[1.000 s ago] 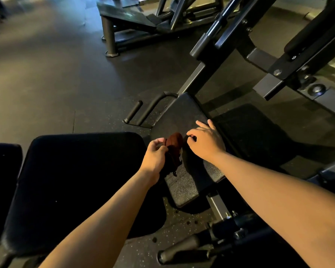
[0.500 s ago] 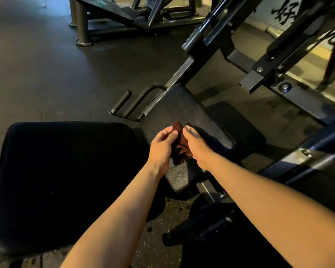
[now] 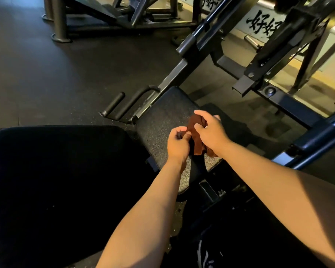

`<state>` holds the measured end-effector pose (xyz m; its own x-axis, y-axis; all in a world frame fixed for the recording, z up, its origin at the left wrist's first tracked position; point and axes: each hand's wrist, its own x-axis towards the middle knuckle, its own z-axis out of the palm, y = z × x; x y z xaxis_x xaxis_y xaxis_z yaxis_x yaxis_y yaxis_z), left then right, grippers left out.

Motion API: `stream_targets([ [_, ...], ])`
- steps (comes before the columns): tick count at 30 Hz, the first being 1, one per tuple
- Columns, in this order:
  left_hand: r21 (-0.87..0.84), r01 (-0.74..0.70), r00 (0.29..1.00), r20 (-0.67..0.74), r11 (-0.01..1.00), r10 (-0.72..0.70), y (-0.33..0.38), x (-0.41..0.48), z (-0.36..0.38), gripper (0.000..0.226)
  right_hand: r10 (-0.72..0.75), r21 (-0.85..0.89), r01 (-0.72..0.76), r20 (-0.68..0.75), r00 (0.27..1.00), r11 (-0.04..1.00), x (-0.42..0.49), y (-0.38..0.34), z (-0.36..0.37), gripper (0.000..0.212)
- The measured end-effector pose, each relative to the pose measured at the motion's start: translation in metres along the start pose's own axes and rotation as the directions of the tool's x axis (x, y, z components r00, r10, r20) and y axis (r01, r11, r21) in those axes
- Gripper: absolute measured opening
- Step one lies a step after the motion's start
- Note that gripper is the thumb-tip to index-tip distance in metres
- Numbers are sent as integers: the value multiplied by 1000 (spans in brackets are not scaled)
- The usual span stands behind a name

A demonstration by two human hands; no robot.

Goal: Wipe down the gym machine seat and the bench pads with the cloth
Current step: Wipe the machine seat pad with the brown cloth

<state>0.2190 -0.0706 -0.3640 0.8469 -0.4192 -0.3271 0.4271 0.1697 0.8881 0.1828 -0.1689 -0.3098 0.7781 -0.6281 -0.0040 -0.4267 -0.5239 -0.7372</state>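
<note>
A small reddish-brown cloth (image 3: 196, 132) hangs bunched between both hands, just above the machine seat (image 3: 162, 117), a black textured pad tilted toward me. My left hand (image 3: 177, 146) pinches the cloth's lower left part with curled fingers. My right hand (image 3: 211, 132) grips its upper part, thumb and fingers wrapped round it. A wide black bench pad (image 3: 56, 171) lies to the left of the seat, dark and mostly in shadow.
A black handle bar (image 3: 112, 104) sticks out left of the seat. The machine's steel frame (image 3: 191, 47) and a blue rail (image 3: 317, 136) rise to the right. Another machine (image 3: 104, 14) stands at the back on the dark rubber floor.
The view has shifted right and closer to the seat. Both hands have stayed on the cloth; the right hand has risen above the left and wrapped round the cloth's top.
</note>
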Motion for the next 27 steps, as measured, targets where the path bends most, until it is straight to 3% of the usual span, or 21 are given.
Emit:
stream_targets([
  [3,1,-24,999,-22,1000,24,1,19,-1,17,-1,12,1,-24,1000,1000,7,11,15,46],
  [9,-30,-21,998,-56,999,19,1,47,-27,23,-47,-100,55,74,996,993,27,24,34,58],
  [14,6,-85,986,-143,996,85,15,59,-51,19,-74,-74,105,340,937,992,34,10,44,72],
  [17,108,-98,976,-185,989,117,15,63,-55,19,-91,-30,115,432,897,993,36,6,47,62],
  [19,280,-155,960,-186,948,212,8,67,-55,18,-107,-8,119,380,919,993,37,8,45,50],
  [22,601,-184,928,-154,778,339,2,69,-55,22,-91,106,81,101,991,991,39,20,41,39],
  [24,520,-191,948,-123,833,294,5,65,-52,21,-89,168,92,-27,996,982,35,25,39,36],
  [27,262,-127,989,102,957,103,8,47,-37,18,-154,195,152,-7,988,969,28,32,41,33],
])
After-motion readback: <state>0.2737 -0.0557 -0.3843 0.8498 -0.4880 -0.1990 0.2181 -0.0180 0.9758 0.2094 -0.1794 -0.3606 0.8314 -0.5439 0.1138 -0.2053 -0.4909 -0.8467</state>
